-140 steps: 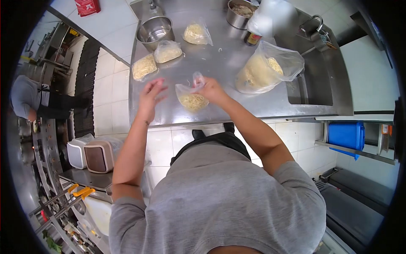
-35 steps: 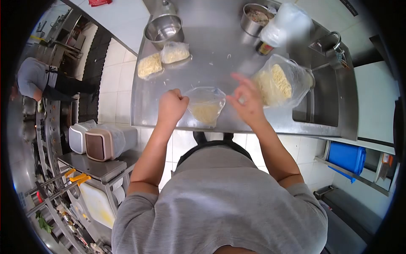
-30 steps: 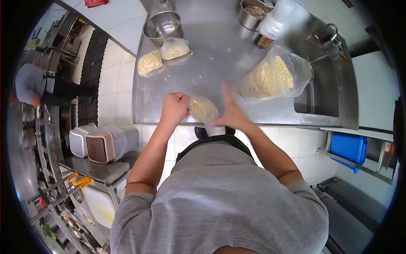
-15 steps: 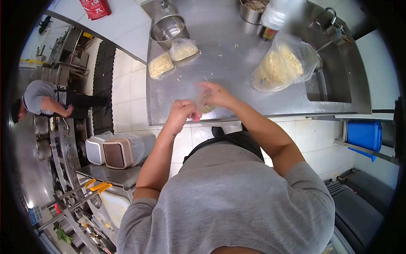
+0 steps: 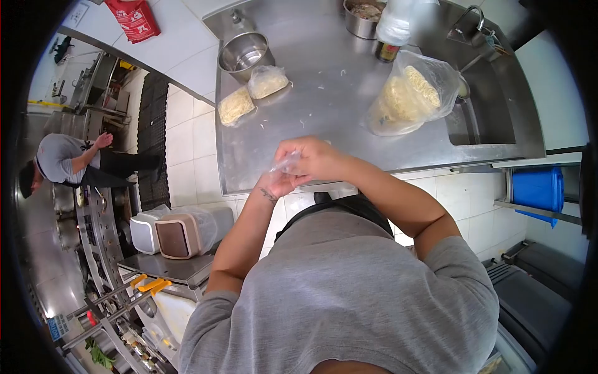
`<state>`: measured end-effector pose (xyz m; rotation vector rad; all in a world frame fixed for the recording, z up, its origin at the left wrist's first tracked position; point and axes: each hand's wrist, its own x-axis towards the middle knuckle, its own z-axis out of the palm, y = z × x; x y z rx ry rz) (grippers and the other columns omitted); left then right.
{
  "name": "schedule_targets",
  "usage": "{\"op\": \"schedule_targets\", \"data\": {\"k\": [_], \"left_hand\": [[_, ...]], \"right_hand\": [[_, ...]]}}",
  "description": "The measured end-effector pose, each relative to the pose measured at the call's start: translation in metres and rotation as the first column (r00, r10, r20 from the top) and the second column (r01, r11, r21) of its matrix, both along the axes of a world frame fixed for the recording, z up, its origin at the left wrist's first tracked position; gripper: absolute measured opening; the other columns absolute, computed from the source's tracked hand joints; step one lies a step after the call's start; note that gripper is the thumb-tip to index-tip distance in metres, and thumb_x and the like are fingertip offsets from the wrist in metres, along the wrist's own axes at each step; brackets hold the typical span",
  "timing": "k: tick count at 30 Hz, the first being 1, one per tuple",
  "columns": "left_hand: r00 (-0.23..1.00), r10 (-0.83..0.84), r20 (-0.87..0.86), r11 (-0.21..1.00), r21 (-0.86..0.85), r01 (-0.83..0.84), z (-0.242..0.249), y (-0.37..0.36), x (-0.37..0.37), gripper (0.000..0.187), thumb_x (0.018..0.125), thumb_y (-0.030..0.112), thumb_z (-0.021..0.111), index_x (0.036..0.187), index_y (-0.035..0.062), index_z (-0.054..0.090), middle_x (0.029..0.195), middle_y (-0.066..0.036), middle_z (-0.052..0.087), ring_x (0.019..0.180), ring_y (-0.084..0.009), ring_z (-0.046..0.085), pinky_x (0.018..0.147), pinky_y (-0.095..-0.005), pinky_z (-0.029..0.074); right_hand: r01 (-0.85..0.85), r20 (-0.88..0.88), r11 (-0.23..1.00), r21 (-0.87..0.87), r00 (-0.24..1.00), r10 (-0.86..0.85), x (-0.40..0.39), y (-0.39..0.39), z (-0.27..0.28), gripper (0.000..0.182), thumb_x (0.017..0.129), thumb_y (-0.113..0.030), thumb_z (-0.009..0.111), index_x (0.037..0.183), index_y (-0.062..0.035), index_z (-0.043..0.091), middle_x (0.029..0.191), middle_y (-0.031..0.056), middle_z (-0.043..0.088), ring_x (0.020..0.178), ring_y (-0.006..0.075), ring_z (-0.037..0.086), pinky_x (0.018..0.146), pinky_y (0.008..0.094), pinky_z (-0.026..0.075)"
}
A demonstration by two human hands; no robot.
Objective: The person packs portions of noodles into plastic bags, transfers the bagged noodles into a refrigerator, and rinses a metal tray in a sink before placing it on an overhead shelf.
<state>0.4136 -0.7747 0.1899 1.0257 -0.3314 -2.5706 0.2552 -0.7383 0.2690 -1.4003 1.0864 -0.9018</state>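
Both my hands are close together at the front edge of the steel counter, closed around a clear plastic bag (image 5: pixel 287 163). My right hand (image 5: pixel 316 157) grips it from above, its fingers bent over the plastic. Turned palm up beneath it, my left hand (image 5: pixel 281 183) has its fingers curled against the bag. What the bag contains is hidden by my hands. Farther back on the left lie two small filled bags of pale noodle-like strands, a nearer bag (image 5: pixel 236 106) and a farther bag (image 5: pixel 268 82). A large open bag of noodles (image 5: pixel 398 103) stands to the right.
A steel pot (image 5: pixel 245 55) sits behind the small bags. At the back are a pot of food (image 5: pixel 362 20) and a dark bottle (image 5: pixel 387 51). The sink (image 5: pixel 483 121) is at the right. Another person (image 5: pixel 68 159) stands at the far left, near lidded bins (image 5: pixel 176 235).
My right hand has moved left and down over the bag, and my left hand has turned palm up beneath it. The other person has raised their hands. The view has shifted slightly.
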Motion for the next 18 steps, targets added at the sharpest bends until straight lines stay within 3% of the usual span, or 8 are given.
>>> {"op": "schedule_targets", "data": {"k": [2, 5, 7, 10, 14, 16, 17, 18], "left_hand": [[1.0, -0.012, 0.018, 0.989, -0.146, 0.014, 0.024, -0.001, -0.012, 0.031, 0.088, 0.019, 0.051, 0.113, 0.0017, 0.051, 0.105, -0.014, 0.06, 0.094, -0.0275, 0.061, 0.083, -0.039, 0.052], [0.997, -0.028, 0.076, 0.892, -0.447, 0.059, 0.046, 0.0, -0.024, 0.035, 0.08, 0.001, 0.054, 0.114, 0.0001, 0.05, 0.1, -0.012, 0.06, 0.087, -0.0239, 0.062, 0.079, -0.036, 0.052], [0.984, 0.081, 0.161, 0.726, -0.686, 0.052, 0.041, 0.005, -0.025, 0.04, 0.074, -0.007, 0.055, 0.114, 0.0008, 0.051, 0.099, -0.008, 0.061, 0.084, -0.0177, 0.061, 0.076, -0.0304, 0.051], [0.916, 0.021, 0.401, 0.28, -0.882, 0.379, 0.073, -0.002, -0.019, 0.045, 0.069, -0.012, 0.054, 0.112, 0.0025, 0.053, 0.096, -0.003, 0.06, 0.081, -0.0116, 0.059, 0.073, -0.0259, 0.049], [0.971, 0.025, 0.236, 0.524, -0.831, 0.189, 0.082, 0.001, -0.027, 0.042, 0.076, -0.002, 0.06, 0.116, 0.0059, 0.049, 0.104, -0.002, 0.057, 0.092, -0.0128, 0.056, 0.076, -0.0275, 0.048], [0.992, 0.123, 0.018, 0.849, -0.52, -0.096, 0.091, 0.006, -0.038, 0.042, 0.081, 0.012, 0.061, 0.121, 0.0093, 0.045, 0.111, -0.004, 0.053, 0.1, -0.0154, 0.052, 0.077, -0.0295, 0.047], [0.977, 0.204, -0.064, 0.931, -0.295, -0.214, 0.097, 0.008, -0.044, 0.044, 0.084, 0.02, 0.061, 0.123, 0.011, 0.043, 0.115, -0.005, 0.051, 0.104, -0.0166, 0.05, 0.078, -0.0304, 0.047], [0.977, 0.17, -0.13, 0.932, -0.302, -0.202, 0.108, 0.015, -0.054, 0.045, 0.085, 0.025, 0.06, 0.124, 0.0113, 0.042, 0.118, -0.006, 0.049, 0.106, -0.0177, 0.049, 0.079, -0.0311, 0.046]], "right_hand": [[0.178, 0.068, 0.982, -0.061, 0.982, -0.173, -0.015, -0.006, -0.002, 0.014, 0.081, -0.012, 0.058, 0.091, -0.0024, 0.061, 0.084, 0.0094, 0.063, 0.077, 0.0185, 0.061, 0.069, 0.0287, 0.047], [0.403, -0.171, 0.891, -0.208, 0.882, -0.439, -0.043, -0.022, 0.01, 0.017, 0.084, -0.017, 0.056, 0.092, -0.0025, 0.06, 0.085, 0.0096, 0.063, 0.077, 0.0181, 0.059, 0.071, 0.0277, 0.047], [0.296, -0.32, 0.933, -0.206, 0.88, -0.35, -0.056, -0.025, -0.007, 0.019, 0.085, -0.019, 0.056, 0.093, -0.0021, 0.06, 0.085, 0.0108, 0.063, 0.076, 0.0203, 0.059, 0.071, 0.0286, 0.046], [0.266, -0.428, 0.948, -0.176, 0.846, -0.317, -0.058, -0.014, -0.028, 0.02, 0.085, -0.02, 0.056, 0.092, -0.0008, 0.059, 0.084, 0.0141, 0.062, 0.075, 0.0253, 0.058, 0.07, 0.0326, 0.044], [0.501, -0.042, 0.851, 0.16, 0.864, -0.501, -0.057, 0.0, -0.003, 0.018, 0.085, -0.017, 0.055, 0.087, 0.0014, 0.055, 0.083, 0.0162, 0.06, 0.077, 0.0319, 0.057, 0.068, 0.0386, 0.043], [0.647, -0.163, 0.713, -0.27, 0.699, -0.696, -0.061, 0.0, 0.009, 0.015, 0.086, -0.015, 0.053, 0.084, 0.0002, 0.054, 0.08, 0.014, 0.058, 0.075, 0.031, 0.055, 0.067, 0.0378, 0.042], [0.649, -0.177, 0.593, -0.477, 0.59, -0.788, -0.062, 0.0, 0.013, 0.014, 0.086, -0.014, 0.053, 0.083, -0.0004, 0.054, 0.079, 0.0129, 0.058, 0.073, 0.0306, 0.054, 0.067, 0.0374, 0.042], [0.594, -0.118, 0.52, -0.614, 0.582, -0.805, -0.061, 0.0, 0.018, 0.012, 0.086, -0.013, 0.053, 0.084, -0.0007, 0.054, 0.078, 0.0127, 0.057, 0.073, 0.0313, 0.053, 0.067, 0.0382, 0.042]]}}
